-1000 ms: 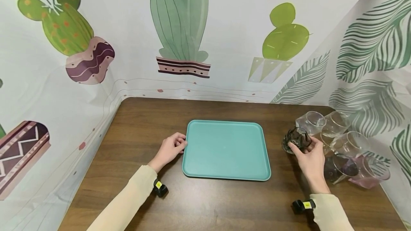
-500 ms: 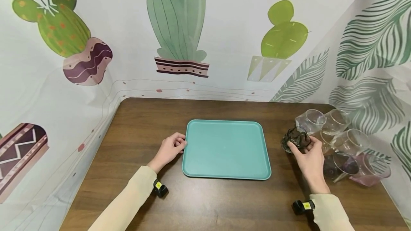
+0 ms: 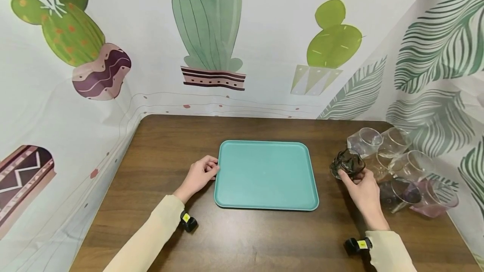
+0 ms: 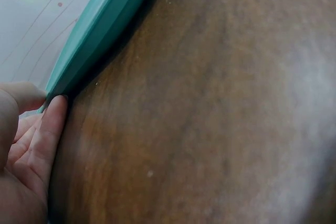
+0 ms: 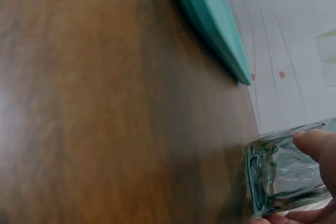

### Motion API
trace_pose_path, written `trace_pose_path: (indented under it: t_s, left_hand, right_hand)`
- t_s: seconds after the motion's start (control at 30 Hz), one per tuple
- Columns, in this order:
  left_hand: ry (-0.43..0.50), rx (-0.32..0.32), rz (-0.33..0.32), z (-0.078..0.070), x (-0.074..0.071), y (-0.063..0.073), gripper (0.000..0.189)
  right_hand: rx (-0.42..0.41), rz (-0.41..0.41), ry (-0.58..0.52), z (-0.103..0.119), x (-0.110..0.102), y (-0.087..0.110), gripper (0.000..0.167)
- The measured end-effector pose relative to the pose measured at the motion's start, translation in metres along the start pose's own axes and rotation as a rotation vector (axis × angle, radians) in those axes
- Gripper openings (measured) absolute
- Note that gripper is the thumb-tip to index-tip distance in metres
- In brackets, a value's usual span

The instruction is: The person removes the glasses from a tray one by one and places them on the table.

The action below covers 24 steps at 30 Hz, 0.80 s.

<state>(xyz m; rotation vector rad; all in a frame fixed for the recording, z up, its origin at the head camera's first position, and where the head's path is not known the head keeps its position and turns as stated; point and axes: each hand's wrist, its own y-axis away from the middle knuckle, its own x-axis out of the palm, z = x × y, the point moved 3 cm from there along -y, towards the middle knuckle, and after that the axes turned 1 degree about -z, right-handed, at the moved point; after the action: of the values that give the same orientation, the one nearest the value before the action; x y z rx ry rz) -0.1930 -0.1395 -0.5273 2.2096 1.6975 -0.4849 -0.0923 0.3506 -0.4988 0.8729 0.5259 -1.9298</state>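
A turquoise rectangular tray lies on the wooden table. My left hand is at its left edge; in the left wrist view, the thumb and a finger of that hand pinch the tray's rim. To the right of the tray, my right hand grips a smoky dark glass tumbler with wavy sides. The right wrist view shows the thumb on the side of this tumbler, whose thick base faces the table. Whether the base touches the tabletop, I cannot tell.
Several glasses stand grouped at the table's right side: a clear angular one, other clear ones, a dark one and a pink one. A patterned cloth wall borders the table's back and sides.
The head view has shifted slightly. My right hand, still gripping the dark tumbler, has barely moved, perhaps slightly left. My left hand stays at the tray's edge.
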Motion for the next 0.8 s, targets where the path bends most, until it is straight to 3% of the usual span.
trace_pose_path:
  t_s: [0.23, 0.47, 0.8]
  left_hand:
    - [-0.017, 0.003, -0.001, -0.002, 0.0, 0.0, 0.022]
    - [-0.012, -0.005, -0.003, -0.004, 0.0, 0.001, 0.022]
    - [-0.006, 0.004, -0.008, -0.001, -0.001, 0.001, 0.022]
  right_hand:
    - [0.012, 0.078, 0.081, 0.003, 0.001, -0.007, 0.07]
    - [0.009, 0.103, 0.173, 0.005, -0.001, -0.014, 0.08]
    - [-0.055, 0.143, 0.281, 0.011, -0.006, -0.009, 0.076]
